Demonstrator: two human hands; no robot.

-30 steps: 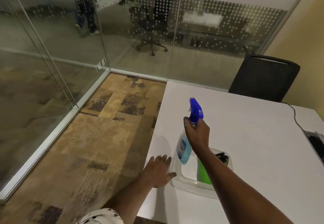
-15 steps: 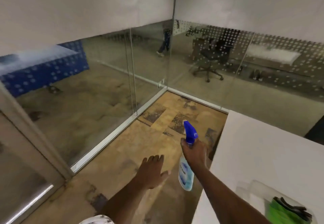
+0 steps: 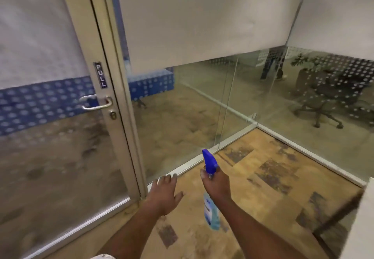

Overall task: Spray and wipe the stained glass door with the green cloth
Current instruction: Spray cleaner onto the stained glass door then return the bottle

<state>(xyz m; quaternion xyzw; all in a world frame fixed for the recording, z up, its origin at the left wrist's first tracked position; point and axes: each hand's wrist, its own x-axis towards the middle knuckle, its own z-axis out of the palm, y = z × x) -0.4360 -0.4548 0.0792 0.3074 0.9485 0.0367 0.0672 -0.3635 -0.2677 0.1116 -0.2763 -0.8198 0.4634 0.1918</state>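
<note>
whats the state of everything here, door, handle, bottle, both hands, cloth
glass door: shut, lower pane looks hazy
door handle: level, untouched
spray bottle: held in the air, nozzle up, aimed toward the glass
right hand: grips the spray bottle by its neck
left hand: open, fingers spread, holds nothing
green cloth: not in view

A bright blue trigger is seen on the spray bottle (image 3: 211, 215), pale blue below. The door (image 3: 50, 137) is crossed by a blue band dotted white, frosted white above. White letters are shown on the black sign (image 3: 100, 74). The carpet (image 3: 269, 179) is patched tan and dark brown.
</note>
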